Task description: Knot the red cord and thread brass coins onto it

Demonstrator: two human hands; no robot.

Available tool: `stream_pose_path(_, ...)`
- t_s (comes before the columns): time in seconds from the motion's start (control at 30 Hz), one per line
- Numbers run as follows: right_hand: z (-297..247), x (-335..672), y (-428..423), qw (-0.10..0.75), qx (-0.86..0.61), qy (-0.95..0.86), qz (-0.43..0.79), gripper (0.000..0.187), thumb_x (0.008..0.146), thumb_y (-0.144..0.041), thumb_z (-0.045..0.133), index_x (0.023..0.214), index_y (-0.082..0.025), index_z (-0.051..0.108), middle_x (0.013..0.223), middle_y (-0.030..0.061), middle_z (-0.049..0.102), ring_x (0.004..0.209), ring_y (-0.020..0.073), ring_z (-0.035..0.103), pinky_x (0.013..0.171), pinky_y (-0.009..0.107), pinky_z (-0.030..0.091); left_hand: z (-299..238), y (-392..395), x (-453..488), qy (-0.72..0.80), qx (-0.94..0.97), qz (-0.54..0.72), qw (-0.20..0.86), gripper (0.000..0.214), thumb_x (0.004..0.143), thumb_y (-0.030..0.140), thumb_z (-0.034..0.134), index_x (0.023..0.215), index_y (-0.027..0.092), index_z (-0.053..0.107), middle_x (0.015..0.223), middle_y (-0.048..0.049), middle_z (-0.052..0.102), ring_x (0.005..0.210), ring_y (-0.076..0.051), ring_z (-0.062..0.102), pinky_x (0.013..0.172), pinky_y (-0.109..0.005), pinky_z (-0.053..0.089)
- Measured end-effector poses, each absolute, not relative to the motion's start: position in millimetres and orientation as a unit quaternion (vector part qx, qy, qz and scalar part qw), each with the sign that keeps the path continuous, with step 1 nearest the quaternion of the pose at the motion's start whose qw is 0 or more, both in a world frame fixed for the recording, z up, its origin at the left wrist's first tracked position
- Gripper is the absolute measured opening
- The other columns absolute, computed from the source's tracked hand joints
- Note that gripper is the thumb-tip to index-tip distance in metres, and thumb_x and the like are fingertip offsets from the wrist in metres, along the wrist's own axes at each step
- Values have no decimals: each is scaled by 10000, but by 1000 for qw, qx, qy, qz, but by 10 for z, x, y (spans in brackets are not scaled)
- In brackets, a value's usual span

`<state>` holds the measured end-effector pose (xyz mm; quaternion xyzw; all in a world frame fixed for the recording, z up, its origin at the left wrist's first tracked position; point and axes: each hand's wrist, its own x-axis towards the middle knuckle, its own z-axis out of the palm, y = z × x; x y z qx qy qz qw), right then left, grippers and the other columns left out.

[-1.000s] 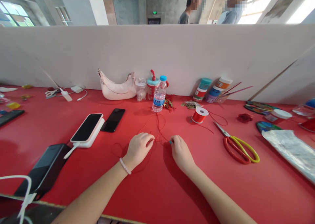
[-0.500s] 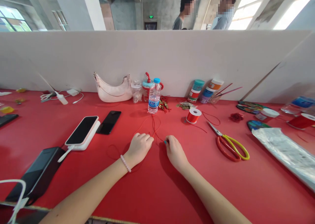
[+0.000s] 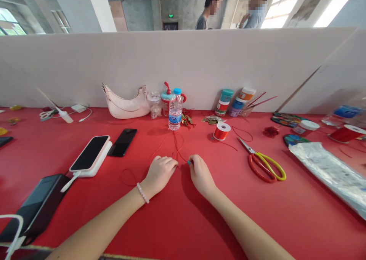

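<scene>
Thin red cord (image 3: pixel 175 147) runs from the foot of a water bottle (image 3: pixel 175 111) toward me, with crossing strands and loops on the red table. My left hand (image 3: pixel 161 172), a beaded bracelet at its wrist, is closed on one strand. Opposite it, my right hand (image 3: pixel 200 172) pinches another strand between thumb and forefinger. A small gap separates the two hands. Cord loops also lie left of my left hand. To the right rests a spool of red cord (image 3: pixel 222 131), and beyond it scissors (image 3: pixel 261 161) with red and yellow handles.
Two phones (image 3: pixel 122 142) (image 3: pixel 90 153) and a dark box-like device (image 3: pixel 37 206) lie at left. A pale handbag (image 3: pixel 126 105), a lidded cup (image 3: pixel 165 101) and paint jars (image 3: pixel 224 101) stand along the white partition (image 3: pixel 183 65). A silvery packet (image 3: pixel 328 176) lies at right. Two people are beyond the partition.
The camera view has shifted slightly, moving the whole scene a little to the left in the picture. Both hands keep nearly the same pose on the cord.
</scene>
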<state>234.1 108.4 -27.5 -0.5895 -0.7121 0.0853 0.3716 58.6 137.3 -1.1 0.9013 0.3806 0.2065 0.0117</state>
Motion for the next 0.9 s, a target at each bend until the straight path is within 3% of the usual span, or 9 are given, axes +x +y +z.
stream_pose_path(0.57, -258, 2316, 1082, 355, -592, -716, 104, 148, 791, -113, 324, 781, -207, 437, 762, 53, 540, 703, 186, 506, 643, 296, 408, -95, 1623, 575, 389, 899, 203, -2, 110, 871, 159, 515, 869, 200, 617, 803, 9, 663, 760, -151, 583, 664, -299, 324)
stream_pose_path(0.9, -189, 2261, 1069, 249, -617, -738, 111, 151, 770, -84, 403, 771, -200, 500, 820, 66, 578, 764, 195, 520, 692, 306, 399, -114, 1663, 584, 403, 895, 189, -3, 109, 875, 170, 505, 862, 198, 610, 801, 6, 651, 775, -151, 578, 673, -296, 330)
